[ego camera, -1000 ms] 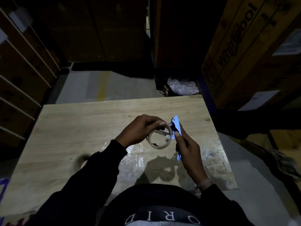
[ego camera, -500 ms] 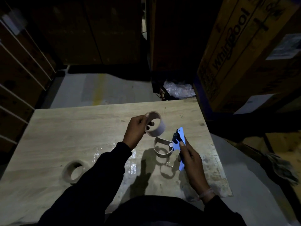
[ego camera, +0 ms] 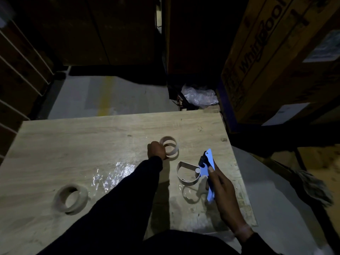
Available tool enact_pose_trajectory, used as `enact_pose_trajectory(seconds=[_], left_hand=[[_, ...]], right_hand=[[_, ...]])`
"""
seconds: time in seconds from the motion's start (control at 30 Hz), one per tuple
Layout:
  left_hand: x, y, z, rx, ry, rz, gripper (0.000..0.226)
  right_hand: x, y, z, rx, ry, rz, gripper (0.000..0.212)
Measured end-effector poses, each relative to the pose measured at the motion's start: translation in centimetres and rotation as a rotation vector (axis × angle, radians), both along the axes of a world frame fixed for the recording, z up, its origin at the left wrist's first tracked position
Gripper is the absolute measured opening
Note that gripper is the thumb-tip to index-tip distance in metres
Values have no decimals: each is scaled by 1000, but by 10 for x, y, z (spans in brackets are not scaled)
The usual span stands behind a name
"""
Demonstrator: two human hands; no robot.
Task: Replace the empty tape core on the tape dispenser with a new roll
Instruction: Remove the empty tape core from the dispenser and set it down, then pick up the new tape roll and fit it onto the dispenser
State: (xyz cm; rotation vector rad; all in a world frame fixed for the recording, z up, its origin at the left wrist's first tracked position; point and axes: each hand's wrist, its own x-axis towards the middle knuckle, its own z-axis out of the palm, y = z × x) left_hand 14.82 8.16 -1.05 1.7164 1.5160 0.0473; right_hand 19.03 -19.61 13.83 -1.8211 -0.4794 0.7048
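Nearest the camera, dark sleeves reach out over a pale wood-grain table. The right hand is clenched around the blue handle of the tape dispenser, held just above the table near its right edge; the dispenser's curved metal roll holder sticks out to the left, bare, with no roll on it, and casts a shadow on the wood below. To the left, well apart from both hands, a new roll of tape lies flat on the table, with a crinkled, shiny patch of clear film between it and the left sleeve. Farther out, the left hand has its grip closed on the near rim of the empty tape core, a thin cardboard ring that rests on the table or sits just above it; which one is unclear. Beyond the table's far edge lie a grey floor, crumpled plastic wrap, and large cardboard boxes at the right.
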Motion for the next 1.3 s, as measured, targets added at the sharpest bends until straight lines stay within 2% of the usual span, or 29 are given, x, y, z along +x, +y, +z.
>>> enact_pose_trajectory(seconds=[0.1,0.3,0.53,0.63,0.77,0.93,1.13,1.3], left_hand=[[10,4,-14,4,53,40,40],[15,6,-19,-18,14,48,43],[0,-2,-13,-54,-232,71,52],[-12,-12,1,-125,-385,148,45],[-45,-30,27,-151,-578,188,30],[-108,-43,69,-109,-715,195,24],[-205,-30,90,-16,-693,170,28],[-301,6,73,143,-478,193,27]], right_hand=[[5,-3,3,3,-12,14,13],[13,-6,2,0,-9,-1,12],[9,1,0,19,-2,4,14],[5,7,0,18,7,8,18],[-3,16,1,46,48,10,36],[-24,41,-4,54,15,93,15],[-82,79,-3,74,46,96,17],[-141,110,-13,54,50,151,30]])
